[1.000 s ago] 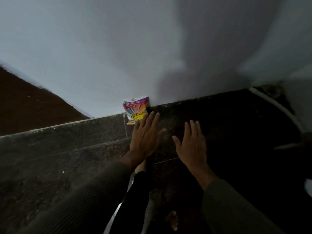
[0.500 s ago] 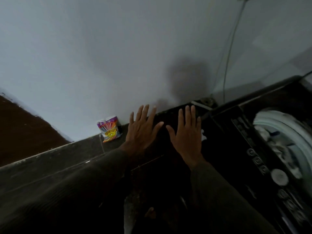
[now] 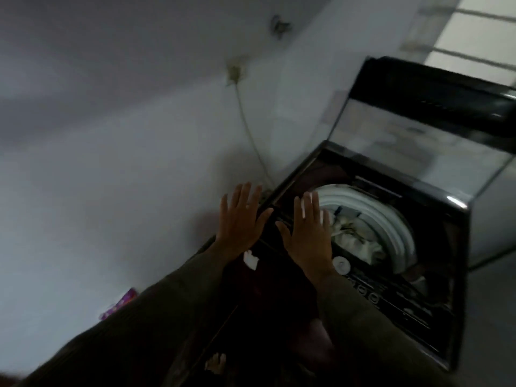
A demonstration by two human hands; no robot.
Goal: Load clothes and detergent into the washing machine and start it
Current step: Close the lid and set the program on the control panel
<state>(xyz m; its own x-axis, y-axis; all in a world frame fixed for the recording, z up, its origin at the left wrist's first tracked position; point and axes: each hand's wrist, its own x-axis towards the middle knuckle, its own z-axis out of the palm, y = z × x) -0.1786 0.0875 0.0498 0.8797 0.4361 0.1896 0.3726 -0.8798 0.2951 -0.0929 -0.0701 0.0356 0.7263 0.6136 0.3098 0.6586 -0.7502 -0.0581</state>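
A dark top-loading washing machine (image 3: 435, 311) stands at the right with its glass lid (image 3: 413, 129) raised. Pale clothes (image 3: 354, 236) lie inside its white drum (image 3: 391, 222). My left hand (image 3: 240, 222) hovers flat with fingers spread, just left of the machine's edge. My right hand (image 3: 307, 236) is held flat over the machine's near left corner, beside the drum opening. Neither hand holds anything. A purple detergent packet (image 3: 120, 303) lies on the floor by the wall at lower left, partly hidden behind my left sleeve.
A white wall (image 3: 111, 163) fills the left, with a cable (image 3: 251, 135) running down from a socket (image 3: 236, 71) to the machine. The control panel with a round white knob (image 3: 341, 265) runs along the machine's front. A window grille (image 3: 472, 32) shows at top right.
The view has swung right from the floor and the packet to the washing machine. Both hands stayed flat and empty and now sit at the machine's left corner.
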